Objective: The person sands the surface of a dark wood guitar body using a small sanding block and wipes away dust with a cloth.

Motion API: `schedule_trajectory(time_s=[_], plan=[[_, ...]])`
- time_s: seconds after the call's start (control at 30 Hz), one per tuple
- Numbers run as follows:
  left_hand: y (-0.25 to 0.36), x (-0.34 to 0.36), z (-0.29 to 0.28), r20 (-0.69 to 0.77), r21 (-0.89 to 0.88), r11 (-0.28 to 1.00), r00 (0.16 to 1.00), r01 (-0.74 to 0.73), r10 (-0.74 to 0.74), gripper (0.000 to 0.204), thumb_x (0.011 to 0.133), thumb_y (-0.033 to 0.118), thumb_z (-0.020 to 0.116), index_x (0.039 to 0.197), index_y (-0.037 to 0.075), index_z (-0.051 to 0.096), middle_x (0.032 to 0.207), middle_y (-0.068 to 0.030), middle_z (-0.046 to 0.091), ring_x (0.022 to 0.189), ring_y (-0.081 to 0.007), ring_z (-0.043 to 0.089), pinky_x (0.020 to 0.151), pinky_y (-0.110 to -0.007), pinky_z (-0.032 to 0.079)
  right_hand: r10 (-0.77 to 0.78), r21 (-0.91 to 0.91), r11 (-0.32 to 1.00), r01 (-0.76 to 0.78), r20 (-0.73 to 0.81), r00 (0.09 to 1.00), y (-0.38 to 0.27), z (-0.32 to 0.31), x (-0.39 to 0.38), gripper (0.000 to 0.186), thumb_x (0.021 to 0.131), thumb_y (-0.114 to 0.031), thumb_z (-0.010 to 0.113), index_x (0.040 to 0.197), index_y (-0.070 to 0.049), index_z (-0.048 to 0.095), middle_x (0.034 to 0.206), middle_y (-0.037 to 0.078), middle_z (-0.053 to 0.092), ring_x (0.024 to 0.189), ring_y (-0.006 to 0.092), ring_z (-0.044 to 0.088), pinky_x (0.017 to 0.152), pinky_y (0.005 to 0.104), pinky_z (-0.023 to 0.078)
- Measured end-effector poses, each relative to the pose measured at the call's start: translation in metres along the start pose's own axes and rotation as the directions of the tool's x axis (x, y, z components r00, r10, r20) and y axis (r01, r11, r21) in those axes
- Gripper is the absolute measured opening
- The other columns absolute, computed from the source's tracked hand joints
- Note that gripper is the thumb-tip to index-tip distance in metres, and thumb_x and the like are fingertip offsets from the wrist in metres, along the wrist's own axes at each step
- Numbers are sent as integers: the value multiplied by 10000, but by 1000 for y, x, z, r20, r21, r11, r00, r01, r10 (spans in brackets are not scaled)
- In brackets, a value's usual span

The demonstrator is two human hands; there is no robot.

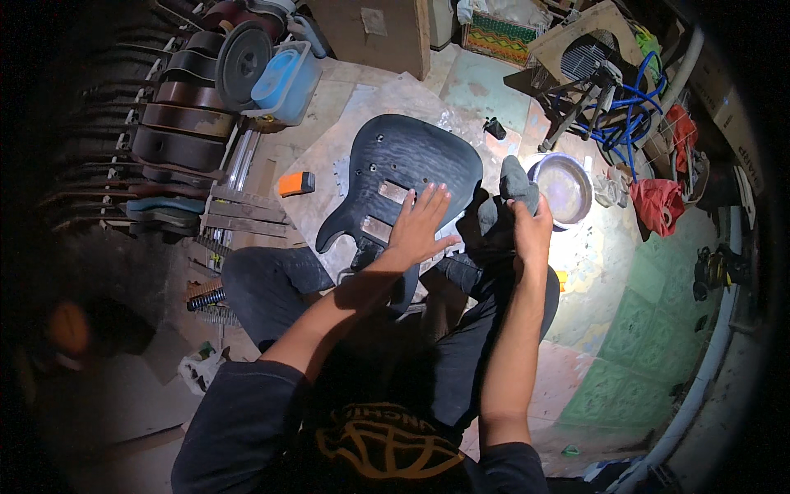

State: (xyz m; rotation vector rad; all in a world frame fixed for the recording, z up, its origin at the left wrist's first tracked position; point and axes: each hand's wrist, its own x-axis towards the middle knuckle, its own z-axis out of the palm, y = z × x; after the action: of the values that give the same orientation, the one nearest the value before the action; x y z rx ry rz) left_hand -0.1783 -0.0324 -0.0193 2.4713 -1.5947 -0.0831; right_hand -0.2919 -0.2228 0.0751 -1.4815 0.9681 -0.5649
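Note:
A dark, grey-streaked electric guitar body (401,150) lies on a dusty board (316,177) between my crossed legs, its cavities and holes facing up. My left hand (418,224) rests on its lower part with fingers spread. Beside its right edge, my right hand (532,221) grips a grey cloth pad (518,175), raised near a round metal bowl (563,219) with pale contents. An orange-and-black block (296,184) sits left of the body, and a small black object (494,128) is above it to the right.
Stacked guitars (177,144) line the left side, near blue plastic tubs (276,78). A cardboard panel (370,33) stands at the back. Tangled blue hose (625,123), a dark metal appliance and a red bag (658,210) crowd the right; a pale pipe runs along that edge.

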Motion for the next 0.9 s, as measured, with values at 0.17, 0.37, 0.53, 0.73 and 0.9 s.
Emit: schedule_trajectory(time_s=[0.17, 0.37, 0.53, 0.73, 0.9], plan=[[10, -58, -4, 133, -25, 1000, 991, -4, 7, 964, 913, 690, 495, 1546, -16, 322, 1633, -201, 280, 1526, -321, 238, 1222, -542, 154, 5, -68, 998, -5, 3, 1000, -2, -9, -3, 349, 843, -78, 647, 1174, 33, 632, 1050, 107, 690, 954, 190, 629, 900, 322, 476], [10, -109, -12, 135, -91, 984, 977, -152, 163, 966, 921, 707, 464, 1522, -42, 355, 1618, -208, 314, 1515, -305, 274, 1223, -505, 153, 2, -67, 998, 0, 33, 999, 2, -4, 2, 336, 867, -64, 622, 1193, 15, 614, 1010, 61, 667, 909, 158, 607, 865, 293, 471], [-11, 2, 2, 69, 24, 997, 995, -67, 65, 981, 920, 713, 453, 1547, -29, 309, 1629, -201, 289, 1533, -325, 223, 1232, -510, 160, -11, -90, 996, 18, 77, 997, -2, 4, 0, 341, 869, -49, 618, 1203, 16, 610, 1030, 65, 669, 932, 150, 604, 876, 289, 470], [-68, 113, 17, -71, -4, 975, 972, 223, -223, 963, 951, 700, 430, 1557, -32, 278, 1643, -199, 256, 1532, -336, 215, 1241, -509, 152, 23, -65, 998, -20, 58, 998, -7, -2, 2, 413, 869, -24, 622, 1277, 24, 588, 1085, 74, 673, 980, 154, 611, 918, 285, 465], [-126, 136, 4, -82, -35, 853, 850, 520, -521, 972, 947, 706, 437, 1551, -42, 294, 1637, -224, 256, 1537, -344, 202, 1239, -505, 154, 75, 8, 997, -75, 44, 996, -7, -12, 7, 418, 855, -21, 641, 1267, 30, 593, 1115, 103, 664, 1037, 187, 604, 969, 314, 449]])
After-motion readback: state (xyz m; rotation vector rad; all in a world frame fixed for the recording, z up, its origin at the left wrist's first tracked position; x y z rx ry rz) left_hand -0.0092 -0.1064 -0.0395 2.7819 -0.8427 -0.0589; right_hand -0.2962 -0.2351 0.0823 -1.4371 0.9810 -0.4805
